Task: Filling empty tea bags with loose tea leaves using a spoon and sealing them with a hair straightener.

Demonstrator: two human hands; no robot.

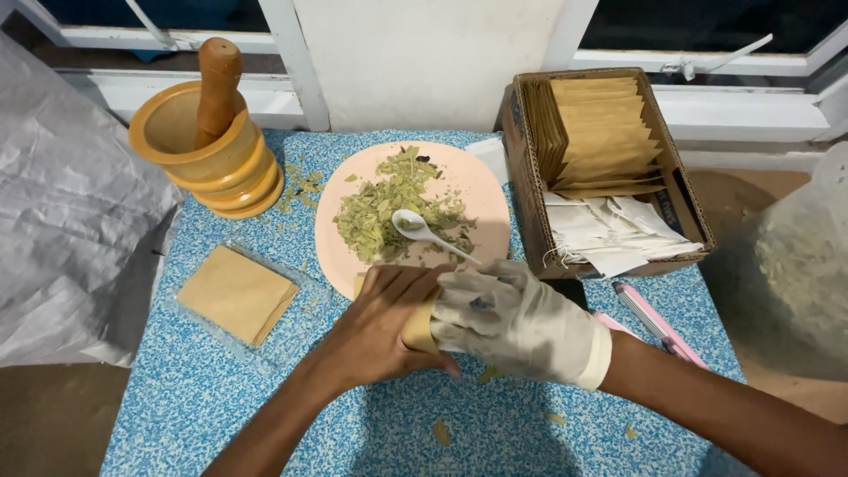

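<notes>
Both hands met over a small tan packet [419, 329] at the near edge of the pink plate [477, 190], on the blue speckled tabletop [221, 397]. The bare left hand [380, 331] lay curled over the packet, fingers closed on it, and the gloved right hand [517, 322] clasped it from the right, fingers wrapped round its end. On the plate lay dried green leaves [389, 208] and a white spoon [420, 230]. Far left stood a wooden mortar [208, 159] with its pestle [217, 88]; to the right, a cardboard box [530, 177] held tan envelopes [601, 132] and white bags [609, 230].
</notes>
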